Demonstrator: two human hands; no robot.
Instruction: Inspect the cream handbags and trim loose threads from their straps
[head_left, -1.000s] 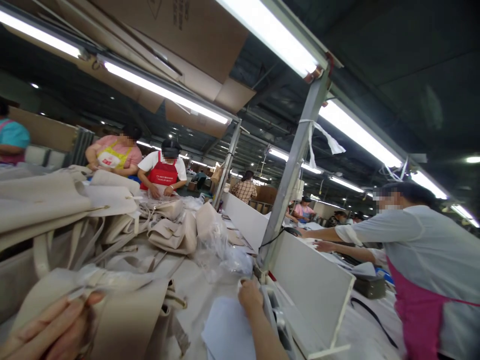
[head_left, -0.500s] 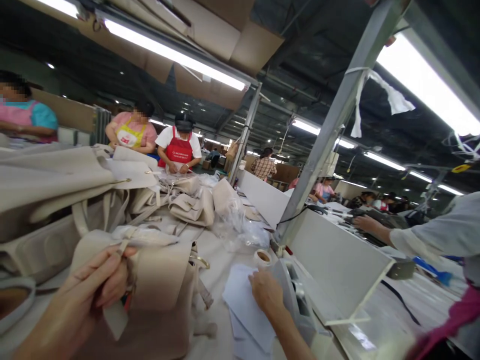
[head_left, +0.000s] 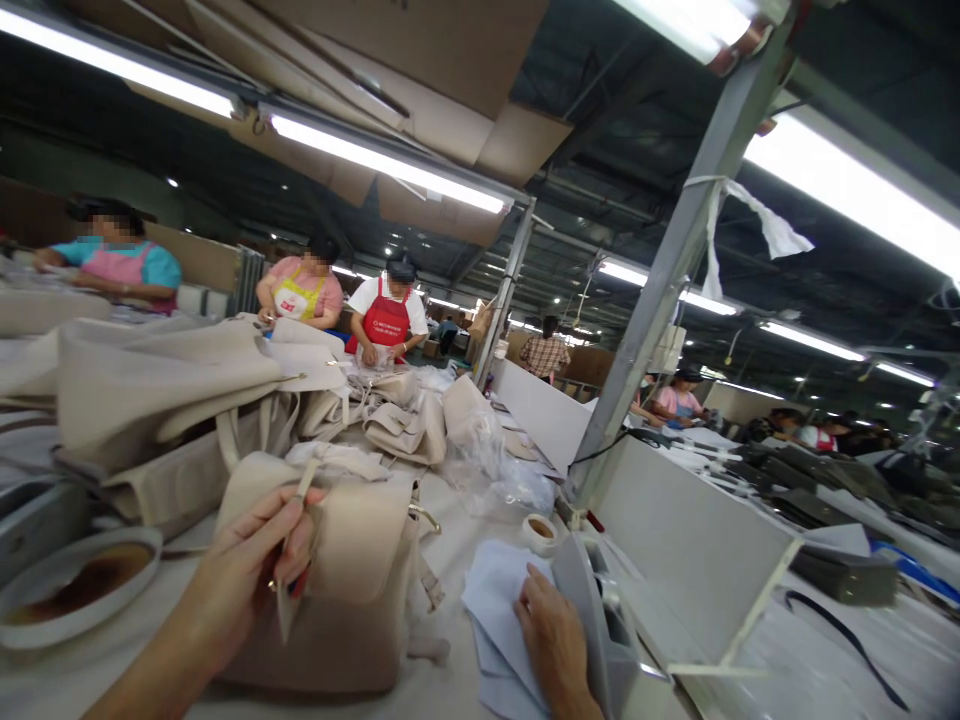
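Head view: a heap of pale bags [head_left: 165, 370] was spread across the left of the frame. At lower centre, a beige bag [head_left: 360, 640] was stood upright, its flap [head_left: 360, 545] hung over the front. Right of it, white sheets [head_left: 491, 585] were partly covered by the right hand [head_left: 551, 630]; whether anything was gripped beneath its fingers could not be told. At the bag's upper left, a narrow strap [head_left: 306, 480] was pinched between thumb and fingers of the left hand [head_left: 259, 540]. The step in hand was judged to be strap handling beside the flap; for the next move, a steady pinch seemed to be called for.
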